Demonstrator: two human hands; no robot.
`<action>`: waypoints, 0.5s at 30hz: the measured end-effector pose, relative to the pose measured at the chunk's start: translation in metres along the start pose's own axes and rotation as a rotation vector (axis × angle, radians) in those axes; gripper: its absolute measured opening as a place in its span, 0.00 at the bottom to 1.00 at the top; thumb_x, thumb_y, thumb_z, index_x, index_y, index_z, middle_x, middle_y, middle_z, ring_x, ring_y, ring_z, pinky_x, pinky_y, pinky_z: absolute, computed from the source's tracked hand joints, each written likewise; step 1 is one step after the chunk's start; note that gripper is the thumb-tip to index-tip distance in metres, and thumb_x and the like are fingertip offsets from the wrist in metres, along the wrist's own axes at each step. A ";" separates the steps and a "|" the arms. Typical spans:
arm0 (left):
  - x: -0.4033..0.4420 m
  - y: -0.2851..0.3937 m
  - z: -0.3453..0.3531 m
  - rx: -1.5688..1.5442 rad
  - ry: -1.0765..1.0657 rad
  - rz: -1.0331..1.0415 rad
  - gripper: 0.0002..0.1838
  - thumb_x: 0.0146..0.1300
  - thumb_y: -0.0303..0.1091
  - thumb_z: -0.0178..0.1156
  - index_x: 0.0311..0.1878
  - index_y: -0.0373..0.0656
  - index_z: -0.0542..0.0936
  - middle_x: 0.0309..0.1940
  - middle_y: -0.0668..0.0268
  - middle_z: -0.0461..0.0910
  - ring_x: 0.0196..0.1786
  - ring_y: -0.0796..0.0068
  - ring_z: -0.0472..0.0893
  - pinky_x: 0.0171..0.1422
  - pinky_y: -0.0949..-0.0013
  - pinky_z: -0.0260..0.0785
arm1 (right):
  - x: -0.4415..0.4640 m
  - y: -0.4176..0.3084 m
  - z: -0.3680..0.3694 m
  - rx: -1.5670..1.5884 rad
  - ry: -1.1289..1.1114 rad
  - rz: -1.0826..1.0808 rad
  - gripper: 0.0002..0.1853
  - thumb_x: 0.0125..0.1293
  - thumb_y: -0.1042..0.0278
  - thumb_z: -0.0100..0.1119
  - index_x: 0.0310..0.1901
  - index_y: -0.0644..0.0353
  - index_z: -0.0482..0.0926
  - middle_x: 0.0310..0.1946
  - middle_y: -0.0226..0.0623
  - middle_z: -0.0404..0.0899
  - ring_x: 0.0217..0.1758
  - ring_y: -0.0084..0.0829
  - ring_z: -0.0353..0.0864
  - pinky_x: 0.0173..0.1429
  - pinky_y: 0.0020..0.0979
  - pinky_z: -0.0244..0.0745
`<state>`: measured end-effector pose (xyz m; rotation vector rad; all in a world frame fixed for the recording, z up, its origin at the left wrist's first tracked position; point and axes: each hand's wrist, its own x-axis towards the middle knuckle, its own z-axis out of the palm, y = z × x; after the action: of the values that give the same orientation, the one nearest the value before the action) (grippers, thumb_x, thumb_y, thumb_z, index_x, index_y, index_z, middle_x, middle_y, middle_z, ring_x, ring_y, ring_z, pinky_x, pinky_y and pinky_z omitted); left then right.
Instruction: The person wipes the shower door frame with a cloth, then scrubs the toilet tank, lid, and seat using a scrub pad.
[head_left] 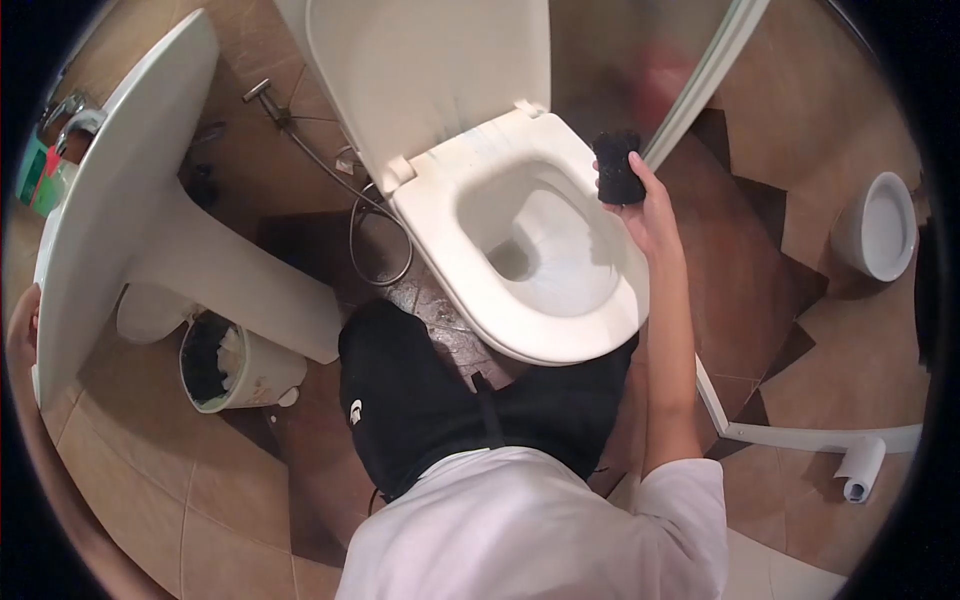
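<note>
In my right hand (646, 208) is a black sponge (619, 168), gripped between thumb and fingers above the right side of the toilet bowl. Below and left of it is the white toilet (470, 310), its seat ring down over the bowl and its lid (430, 70) raised. Water and some dark marks show inside the bowl. At the far left edge, my left hand (24, 325) grips the rim of the white pedestal sink (110, 200); part of that hand is hidden behind the rim.
A bidet sprayer (262, 92) hangs on its hose left of the toilet. Under the sink stands a lined trash bin (262, 375). A glass shower panel frame (700, 85) rises at right. Farther right are a white bucket (880, 228) and a paper roll (860, 470).
</note>
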<state>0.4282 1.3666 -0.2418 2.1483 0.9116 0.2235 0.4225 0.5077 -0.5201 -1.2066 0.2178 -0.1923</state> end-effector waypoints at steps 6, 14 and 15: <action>-0.094 0.031 0.027 -0.117 0.094 0.287 0.12 0.53 0.31 0.54 0.42 0.43 0.69 0.23 0.72 0.72 0.18 0.88 0.68 0.18 0.80 0.61 | 0.004 0.013 -0.016 0.092 -0.015 0.048 0.22 0.66 0.48 0.53 0.52 0.58 0.76 0.40 0.37 0.81 0.38 0.26 0.79 0.35 0.28 0.74; -0.236 0.102 0.107 -0.350 -0.009 0.645 0.22 0.51 0.32 0.55 0.51 0.40 0.68 0.26 0.71 0.75 0.18 0.89 0.68 0.18 0.81 0.61 | 0.017 0.021 -0.020 0.262 -0.123 0.150 0.25 0.68 0.47 0.48 0.55 0.61 0.72 0.44 0.41 0.80 0.45 0.38 0.82 0.36 0.36 0.79; -0.251 0.109 0.124 -0.376 -0.048 0.680 0.23 0.50 0.32 0.55 0.52 0.39 0.68 0.27 0.70 0.75 0.18 0.89 0.68 0.17 0.82 0.61 | 0.017 0.018 -0.017 0.289 -0.146 0.140 0.25 0.68 0.47 0.47 0.55 0.61 0.72 0.45 0.42 0.79 0.45 0.38 0.82 0.36 0.36 0.79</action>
<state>0.3571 1.0759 -0.2155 2.0159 0.0642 0.6200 0.4351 0.4942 -0.5437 -0.9094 0.1411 -0.0117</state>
